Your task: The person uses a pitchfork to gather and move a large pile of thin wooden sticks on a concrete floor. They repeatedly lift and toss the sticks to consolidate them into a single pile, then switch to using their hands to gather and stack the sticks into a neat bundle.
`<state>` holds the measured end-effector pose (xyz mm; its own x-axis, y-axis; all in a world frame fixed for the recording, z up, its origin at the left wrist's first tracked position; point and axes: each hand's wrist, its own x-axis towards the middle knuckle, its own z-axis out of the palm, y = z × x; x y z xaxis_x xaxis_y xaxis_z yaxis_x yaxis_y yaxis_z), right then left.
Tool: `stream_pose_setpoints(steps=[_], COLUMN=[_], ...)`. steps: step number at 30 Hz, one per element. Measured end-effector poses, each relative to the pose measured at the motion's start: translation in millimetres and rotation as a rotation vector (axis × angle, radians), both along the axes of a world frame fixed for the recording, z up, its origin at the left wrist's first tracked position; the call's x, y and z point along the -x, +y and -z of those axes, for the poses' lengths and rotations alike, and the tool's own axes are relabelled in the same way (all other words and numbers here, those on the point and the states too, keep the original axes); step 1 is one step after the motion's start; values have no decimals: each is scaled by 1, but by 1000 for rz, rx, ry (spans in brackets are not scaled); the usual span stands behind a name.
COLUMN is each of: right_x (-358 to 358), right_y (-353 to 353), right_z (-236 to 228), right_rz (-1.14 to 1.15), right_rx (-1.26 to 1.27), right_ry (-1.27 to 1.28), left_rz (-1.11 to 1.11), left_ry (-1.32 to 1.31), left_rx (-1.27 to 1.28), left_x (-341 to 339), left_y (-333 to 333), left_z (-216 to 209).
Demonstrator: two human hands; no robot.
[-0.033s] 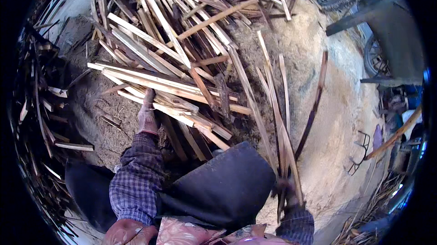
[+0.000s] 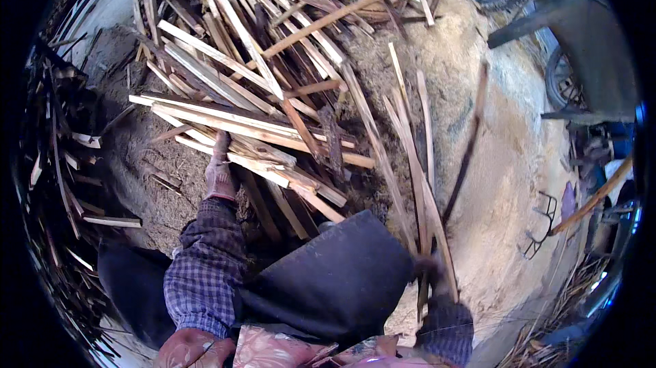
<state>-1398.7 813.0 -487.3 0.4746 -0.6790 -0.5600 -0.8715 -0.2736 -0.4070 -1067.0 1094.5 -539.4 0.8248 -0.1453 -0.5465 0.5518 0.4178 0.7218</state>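
My left hand (image 2: 220, 175), in a pale, dirty glove, is closed on a bundle of long, rough-sawn wooden strips (image 2: 256, 130) lying slantwise before me. Its thumb end shows against the near strips; the other fingers are hidden. At the lower right, my right hand (image 2: 429, 269), dark and blurred, is closed round several wooden strips (image 2: 418, 163). They fan upward and away from it, and a dark strip (image 2: 468, 142) leans out to the right. Both sleeves are checked. A black sheet-like cover (image 2: 335, 279) lies across my lap.
A big heap of loose wooden strips (image 2: 273, 19) fills the far side. More scrap wood (image 2: 61, 163) is piled along the left. Sawdust (image 2: 506, 183) covers the ground at right. A dark cart-like object (image 2: 588, 60) with a wheel (image 2: 566, 81) stands far right, near a black wire frame (image 2: 543, 224).
The strips in my right hand have shifted slightly, and the dark strip's far end has moved a little upward and left, blurred. My left hand stays at its bundle.
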Motion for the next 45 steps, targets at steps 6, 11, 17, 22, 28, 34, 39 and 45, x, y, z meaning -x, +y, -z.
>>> stream_pose_setpoints(steps=[6, 11, 17, 22, 28, 34, 39, 45], right_x=[29, 17, 76, 33, 62, 88, -16, 31], right_y=[-91, -88, -108, -110, -121, -115, -23, -66], right_z=[85, 40, 104, 81, 89, 98, 31, 109], right_rz=[-139, -104, -149, -96, 715, 590, -529, -38], right_rx=[67, 245, 518, -588, -614, -724, 347, -46], right_ry=[1, 184, -241, -451, -985, -1153, 496, -210], left_rz=[95, 165, 236, 230, 220, 207, 201, 281], left_ry=[11, 5, 7, -23, -37, -11, -20, -39], left_rx=[75, 17, 61, 25, -12, -20, 1, 41], left_x=[-17, -13, -18, -29, -31, -20, -15, -21], left_y=[2, 5, -10, 12, 17, 8, 6, 2], left_z=[32, 21, 35, 36, 40, 33, 22, 29])
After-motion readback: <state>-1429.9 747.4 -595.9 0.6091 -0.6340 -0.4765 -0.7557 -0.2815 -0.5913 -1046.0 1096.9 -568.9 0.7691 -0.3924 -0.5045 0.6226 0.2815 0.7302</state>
